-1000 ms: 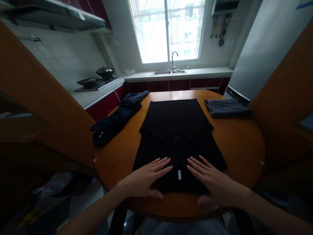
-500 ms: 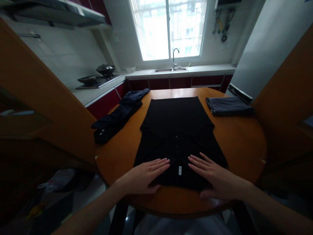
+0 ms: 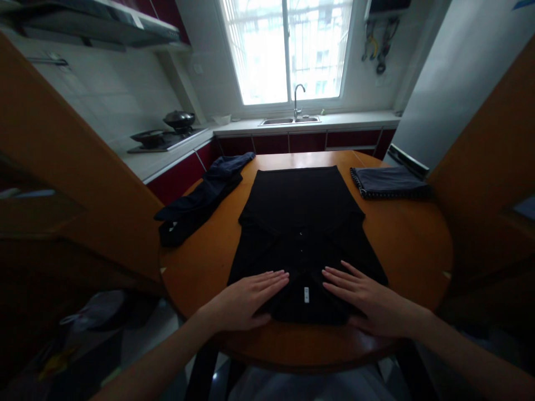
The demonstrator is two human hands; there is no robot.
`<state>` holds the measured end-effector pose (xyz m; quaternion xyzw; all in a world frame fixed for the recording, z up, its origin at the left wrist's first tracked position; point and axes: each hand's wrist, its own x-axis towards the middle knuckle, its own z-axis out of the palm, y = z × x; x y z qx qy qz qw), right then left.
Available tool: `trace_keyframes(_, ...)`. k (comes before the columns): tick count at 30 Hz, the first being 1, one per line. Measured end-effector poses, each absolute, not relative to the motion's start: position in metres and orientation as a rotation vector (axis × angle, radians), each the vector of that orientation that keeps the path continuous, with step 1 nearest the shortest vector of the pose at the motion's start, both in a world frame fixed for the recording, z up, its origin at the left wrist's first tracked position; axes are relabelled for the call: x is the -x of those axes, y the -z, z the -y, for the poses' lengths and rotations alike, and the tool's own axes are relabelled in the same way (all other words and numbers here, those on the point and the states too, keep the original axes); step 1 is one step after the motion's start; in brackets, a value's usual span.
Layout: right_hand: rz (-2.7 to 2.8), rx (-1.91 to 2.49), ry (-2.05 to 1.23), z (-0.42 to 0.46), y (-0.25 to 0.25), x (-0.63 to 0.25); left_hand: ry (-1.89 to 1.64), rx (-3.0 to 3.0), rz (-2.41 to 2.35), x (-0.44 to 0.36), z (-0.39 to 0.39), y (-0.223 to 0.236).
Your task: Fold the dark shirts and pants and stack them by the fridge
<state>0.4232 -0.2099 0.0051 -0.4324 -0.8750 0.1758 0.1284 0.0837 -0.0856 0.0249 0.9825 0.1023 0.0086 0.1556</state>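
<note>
A black shirt [image 3: 303,200] lies spread on the round wooden table [image 3: 200,273], its collar end toward me. A small white label [image 3: 306,294] shows inside the neck, and a pair of buttons sits a little farther up the front. My left hand [image 3: 251,298] rests flat on the left side of the collar, fingers stretched out. On the collar's right side lies my right hand [image 3: 363,298], palm down with its fingers slightly spread. Neither hand grips the cloth. Parts of the collar edges are hidden under my hands.
Dark, loosely bunched clothing [image 3: 209,192] lies on the table's left side. A folded grey cloth with a dotted edge [image 3: 390,182] is at the right. Beyond the table are a counter with a sink [image 3: 288,120], a stove with pans [image 3: 161,136] and a window.
The collar edge near my thumbs lies slightly differently, and my right thumb has drawn in a little toward the cloth. Otherwise both hands stay in place; the view shifts slightly.
</note>
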Motion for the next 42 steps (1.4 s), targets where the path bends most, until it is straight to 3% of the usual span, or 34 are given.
trace_keyframes(8, 2.415, 1.262, -0.565, 0.207, -0.004, -0.423, -0.119, -2.763, -0.327, -0.084, 0.086, -0.018)
trace_keyframes(21, 1.747, 1.565, -0.836, 0.179, -0.008, -0.413, -0.26, -1.946, -0.883, -0.11, 0.057, -0.022)
trace_keyframes(31, 1.565, 1.744, -0.648, 0.153, 0.004, -0.409, -0.344, -2.027, -1.077, -0.128, 0.048, -0.02)
trace_keyframes(38, 1.66, 2.132, -0.27, 0.154, 0.012, -0.403, -0.397, -2.339, -1.263, -0.132, 0.046, -0.005)
trace_keyframes(42, 1.787, 2.137, -0.03, 0.16, 0.013, -0.398, -0.438, -2.633, -1.262, -0.133, 0.054, -0.01)
